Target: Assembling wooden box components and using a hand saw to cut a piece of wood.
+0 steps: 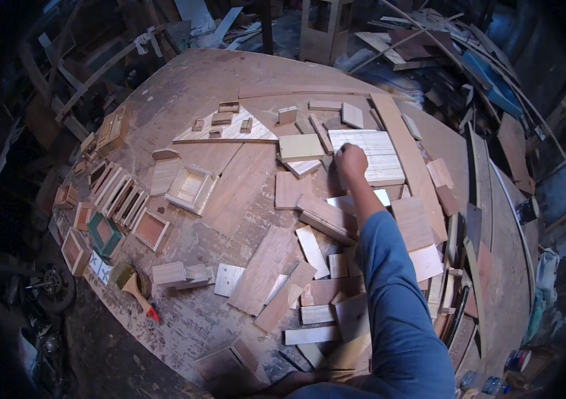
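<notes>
My right hand [351,163], on a blue-sleeved arm, is stretched far out over the table with its fingers curled closed. It is at the left part of a pale board with thin lines [384,157]; whatever the fingers pinch, if anything, is hidden. Left of it lies a cream-coloured block [300,147], with a narrow wood strip [321,133] beside it. Low at the bottom edge, in shadow, is my left hand [289,383], its fingers too dark to read. A small brown wooden box-like piece [226,366] is closest to that hand.
Many loose wood offcuts [266,269] cover the table's middle and right. Small open frames [190,188], a green frame [104,233] and a paintbrush on a can [140,296] are at left. A triangular wooden panel [256,128] lies farther back. Scrap boards [422,46] pile up behind.
</notes>
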`<state>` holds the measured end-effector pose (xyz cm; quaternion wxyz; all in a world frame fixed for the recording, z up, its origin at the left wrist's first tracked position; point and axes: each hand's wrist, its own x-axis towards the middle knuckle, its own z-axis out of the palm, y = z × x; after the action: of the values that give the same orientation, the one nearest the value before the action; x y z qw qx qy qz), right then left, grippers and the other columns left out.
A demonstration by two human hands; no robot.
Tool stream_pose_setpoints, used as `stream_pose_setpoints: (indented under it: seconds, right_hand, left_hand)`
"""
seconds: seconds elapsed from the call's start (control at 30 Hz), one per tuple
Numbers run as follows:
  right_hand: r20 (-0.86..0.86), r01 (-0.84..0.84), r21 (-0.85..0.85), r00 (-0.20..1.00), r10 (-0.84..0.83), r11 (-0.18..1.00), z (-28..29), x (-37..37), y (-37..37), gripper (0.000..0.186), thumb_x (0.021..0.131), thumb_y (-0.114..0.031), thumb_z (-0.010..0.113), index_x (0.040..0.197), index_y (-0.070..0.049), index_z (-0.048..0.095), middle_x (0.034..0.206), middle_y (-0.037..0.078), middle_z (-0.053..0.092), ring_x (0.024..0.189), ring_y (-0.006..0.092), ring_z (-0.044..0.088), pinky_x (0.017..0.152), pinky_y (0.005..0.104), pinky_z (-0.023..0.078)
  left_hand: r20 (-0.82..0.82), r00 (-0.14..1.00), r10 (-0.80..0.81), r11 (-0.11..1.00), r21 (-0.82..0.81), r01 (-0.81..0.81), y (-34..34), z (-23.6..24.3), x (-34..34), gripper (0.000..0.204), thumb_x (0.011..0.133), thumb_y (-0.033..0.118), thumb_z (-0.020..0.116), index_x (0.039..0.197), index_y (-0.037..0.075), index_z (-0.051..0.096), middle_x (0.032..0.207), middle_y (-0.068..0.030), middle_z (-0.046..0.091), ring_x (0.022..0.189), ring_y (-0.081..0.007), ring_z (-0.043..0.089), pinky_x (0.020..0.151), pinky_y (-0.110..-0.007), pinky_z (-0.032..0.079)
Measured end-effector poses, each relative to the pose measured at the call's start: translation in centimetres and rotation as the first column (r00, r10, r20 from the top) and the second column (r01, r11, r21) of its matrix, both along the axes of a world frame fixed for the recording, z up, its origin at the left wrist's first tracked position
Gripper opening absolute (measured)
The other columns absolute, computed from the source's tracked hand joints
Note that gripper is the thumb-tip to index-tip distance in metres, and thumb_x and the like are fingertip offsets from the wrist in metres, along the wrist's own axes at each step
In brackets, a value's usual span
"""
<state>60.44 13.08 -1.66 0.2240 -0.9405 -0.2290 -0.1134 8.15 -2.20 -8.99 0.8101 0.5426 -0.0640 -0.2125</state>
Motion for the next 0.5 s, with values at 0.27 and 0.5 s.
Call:
stream_pose_setpoints:
  seconds: [0.27, 0.5]
  right_hand:
    - [-0.100, -0.167, 0.057, 0.980, 0.172, 0.984, 0.9, -0.3, -2.4, 0.023, 0.081, -0.025, 0.061, 0.092, -0.007, 0.070, 0.088, 0.019, 0.067, 0.084, 0.0339, 0.065, 0.076, 0.0432, 0.051]
    - [0.028, -0.073, -0.057, 0.997, 0.075, 0.996, -0.4, 0.7, 2.8, 0.022, 0.077, -0.025, 0.067, 0.086, -0.006, 0.069, 0.087, 0.017, 0.065, 0.082, 0.0344, 0.064, 0.072, 0.0444, 0.051]
  left_hand:
    - [-0.052, 0.990, -0.131, 0.863, 0.486, 0.139, 0.3, 3.9, 0.6, 0.037, 0.094, 0.032, 0.052, 0.120, 0.006, 0.057, 0.113, -0.0101, 0.064, 0.095, -0.0172, 0.062, 0.086, -0.032, 0.047]
    - [-0.032, 0.999, 0.032, 0.869, 0.495, -0.011, 2.2, 1.7, 2.5, 0.036, 0.094, 0.032, 0.053, 0.118, 0.006, 0.059, 0.111, -0.0113, 0.064, 0.097, -0.0179, 0.062, 0.086, -0.032, 0.047]
